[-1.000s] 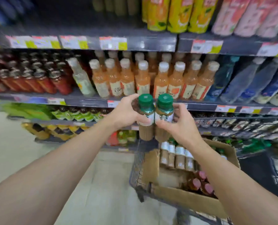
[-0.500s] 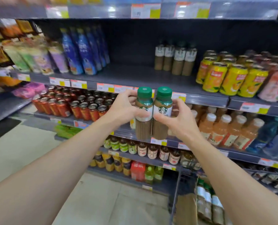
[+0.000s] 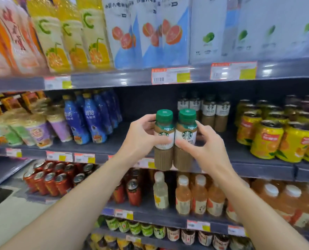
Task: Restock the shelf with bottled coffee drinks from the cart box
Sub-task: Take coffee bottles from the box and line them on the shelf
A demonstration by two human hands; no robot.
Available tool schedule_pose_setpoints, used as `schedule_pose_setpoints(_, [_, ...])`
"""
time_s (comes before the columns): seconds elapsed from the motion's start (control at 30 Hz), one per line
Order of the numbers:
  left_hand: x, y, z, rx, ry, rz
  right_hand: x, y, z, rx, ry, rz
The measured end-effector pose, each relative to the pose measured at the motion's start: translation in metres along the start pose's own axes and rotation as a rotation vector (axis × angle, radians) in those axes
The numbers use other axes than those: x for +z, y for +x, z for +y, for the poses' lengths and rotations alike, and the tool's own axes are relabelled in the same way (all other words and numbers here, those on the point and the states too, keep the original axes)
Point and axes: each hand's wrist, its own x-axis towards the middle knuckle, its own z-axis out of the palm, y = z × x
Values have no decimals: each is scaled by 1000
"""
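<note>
I see my left hand (image 3: 141, 136) and right hand (image 3: 207, 147) with fingers curled, pinching two touching coffee bottles (image 3: 175, 139) upright before the shelf (image 3: 114, 139); behind them stand four matching bottles (image 3: 204, 110), yellow cans (image 3: 276, 136) just right

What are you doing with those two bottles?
A person is stocking a shop shelf. The left hand grips one green-capped coffee bottle and the right hand grips another, held side by side in front of the dark shelf. A few matching coffee bottles already stand at the back. Neither held bottle is set down yet.
</note>
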Motion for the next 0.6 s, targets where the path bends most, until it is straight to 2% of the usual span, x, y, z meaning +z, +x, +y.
schedule_pose_setpoints(0.23, [8, 88, -24, 12, -21, -56, 20, 71, 44, 57, 16, 142])
schedule_pose_setpoints(0.6, [6, 126, -79, -69, 1, -153, 40, 84, 79, 146, -40, 117])
